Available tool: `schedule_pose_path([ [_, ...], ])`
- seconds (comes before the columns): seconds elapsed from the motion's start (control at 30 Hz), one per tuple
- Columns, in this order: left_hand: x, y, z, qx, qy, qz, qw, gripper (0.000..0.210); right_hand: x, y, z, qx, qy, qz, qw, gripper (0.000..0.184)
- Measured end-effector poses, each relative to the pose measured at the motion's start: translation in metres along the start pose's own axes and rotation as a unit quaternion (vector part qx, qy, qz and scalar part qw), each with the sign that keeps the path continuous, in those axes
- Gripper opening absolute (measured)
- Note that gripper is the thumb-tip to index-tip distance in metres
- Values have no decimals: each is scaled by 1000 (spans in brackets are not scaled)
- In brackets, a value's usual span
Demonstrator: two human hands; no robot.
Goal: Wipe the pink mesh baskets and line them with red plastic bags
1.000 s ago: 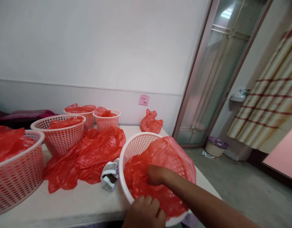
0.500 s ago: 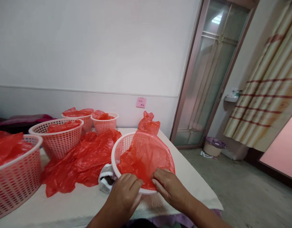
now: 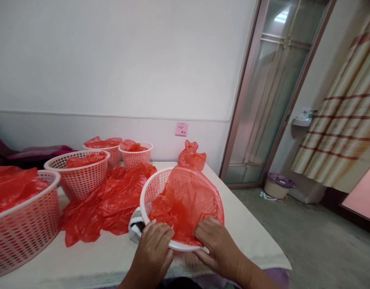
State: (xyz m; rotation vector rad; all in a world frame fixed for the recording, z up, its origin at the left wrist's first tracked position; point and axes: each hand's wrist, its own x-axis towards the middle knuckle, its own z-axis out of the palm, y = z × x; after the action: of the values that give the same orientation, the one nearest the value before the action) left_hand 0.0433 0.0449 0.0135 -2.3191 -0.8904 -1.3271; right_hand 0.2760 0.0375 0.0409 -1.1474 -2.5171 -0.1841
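Note:
A white perforated plastic basket point(image 3: 147, 188) tilts toward me at the table's front edge. Inside it, a thin red plastic bag point(image 3: 185, 200) lines much of the basket and covers the right part of its rim. My left hand point(image 3: 153, 249) is closed on the near-left rim, fingers over the edge. At the near-right rim my right hand point(image 3: 219, 245) is closed too, its fingers inside against the bag and its thumb outside below the rim. Both hands' fingertips are partly hidden. A grey and white cloth point(image 3: 134, 224) lies beside the basket, left of it.
A heap of red plastic bags point(image 3: 109, 204) lies on the table point(image 3: 91, 263). Several baskets holding red bags stand left, the nearest a large basket point(image 3: 25, 228). A bunched red bag point(image 3: 192, 154) sits behind mine. A bin point(image 3: 277, 186) stands on the floor.
My left hand has shifted slightly left along the rim. The right hand's thumb now shows outside the rim, and the bag's near edge sits lower and spread wider. The view has turned slightly left.

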Motion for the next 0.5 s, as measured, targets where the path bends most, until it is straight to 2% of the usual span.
schedule_pose_path([
  [0.07, 0, 2, 0, -2, 12, -4, 1000, 30, -1, -1, 4, -17, 14, -9, 1000, 18],
  [0.23, 2, 3, 0, -11, 24, -4, 1000, 29, -2, 3, 14, 0, 71, -39, 997, 19],
  [0.5, 11, 3, 8, -28, -31, -36, 998, 25, 5, 15, 2, 26, 99, -45, 994, 19],
])
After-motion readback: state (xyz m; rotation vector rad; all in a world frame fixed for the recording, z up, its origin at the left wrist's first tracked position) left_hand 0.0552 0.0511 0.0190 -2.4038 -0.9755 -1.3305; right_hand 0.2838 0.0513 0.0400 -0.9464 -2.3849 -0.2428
